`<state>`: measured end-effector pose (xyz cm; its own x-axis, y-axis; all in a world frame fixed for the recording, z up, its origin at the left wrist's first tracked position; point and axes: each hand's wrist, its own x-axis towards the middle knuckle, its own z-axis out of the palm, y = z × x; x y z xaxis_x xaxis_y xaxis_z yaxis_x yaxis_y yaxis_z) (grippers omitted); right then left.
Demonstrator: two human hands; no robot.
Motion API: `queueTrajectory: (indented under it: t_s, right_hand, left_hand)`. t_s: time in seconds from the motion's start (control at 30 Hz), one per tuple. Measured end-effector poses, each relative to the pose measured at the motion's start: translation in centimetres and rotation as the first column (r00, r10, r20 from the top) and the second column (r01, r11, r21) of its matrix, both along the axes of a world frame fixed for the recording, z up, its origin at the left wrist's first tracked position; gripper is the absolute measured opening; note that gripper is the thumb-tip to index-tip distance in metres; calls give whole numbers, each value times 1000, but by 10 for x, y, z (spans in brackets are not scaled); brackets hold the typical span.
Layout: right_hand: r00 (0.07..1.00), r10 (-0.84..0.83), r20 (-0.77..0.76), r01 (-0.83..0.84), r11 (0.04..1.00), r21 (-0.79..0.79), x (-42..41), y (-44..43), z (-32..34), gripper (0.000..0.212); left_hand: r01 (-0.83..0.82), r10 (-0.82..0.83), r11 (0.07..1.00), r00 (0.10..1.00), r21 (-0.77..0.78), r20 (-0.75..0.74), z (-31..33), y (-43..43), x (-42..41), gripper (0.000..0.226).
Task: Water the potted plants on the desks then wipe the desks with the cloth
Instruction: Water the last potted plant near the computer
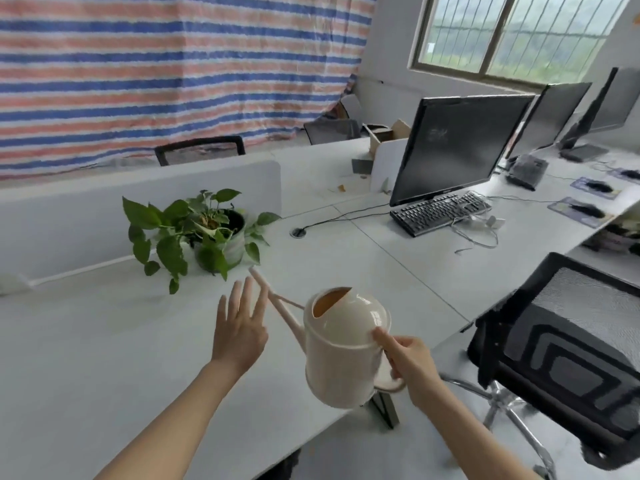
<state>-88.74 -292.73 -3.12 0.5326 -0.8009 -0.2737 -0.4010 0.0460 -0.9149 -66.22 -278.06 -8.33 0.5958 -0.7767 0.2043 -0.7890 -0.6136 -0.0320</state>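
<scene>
Item: watering can [341,348], cream, glossy moulded body with a domed top and a long thin spout aimed at the plant. Held in the air over the desk's near edge. Likely rigid and light when empty; water level not visible, so weight uncertain. Smooth shell probably slippery when wet; the rear loop handle is the sound hold.

Right hand [410,362]: fingers closed round that handle, thumb pressed on the dome.

Left hand [240,329]: fingers spread and empty, beside the spout.

Potted plant [211,233]: toward the desk's [86,358] far edge, against the partition.
</scene>
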Motion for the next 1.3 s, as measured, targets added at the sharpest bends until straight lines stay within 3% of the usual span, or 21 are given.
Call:
queueTrajectory:
  t_s: [0.27,0.57,1.0,1.07,1.17,1.3]
  right_hand:
    - [987,161,-6,-160,987,4,67,-93,-5,55]
    - [932,360,-41,-362,930,-61,133,-180,9,53]
    - [886,458,-70,-463,875,-140,202,-211,22,54]
    - [887,456,-81,-463,871,-168,212,-215,25,55]
    - [902,424,-80,-432,883,-184,226,-219,27,60]
    - [906,407,-113,-423,881,-213,251,-217,33,63]
  left_hand:
    - [-286,271,958,917,-9,-292,-10,-65,31,67]
    - [-596,462,802,653,-31,-601,-5,-123,60,65]
    - [-668,441,743,451,34,-776,5,-131,111,73]
    - [-716,436,697,473,-46,-766,7,-130,119,77]
    - [-744,466,634,586,-212,-663,13,-122,132,77]
    - [-678,448,697,668,-236,-595,20,-119,148,72]
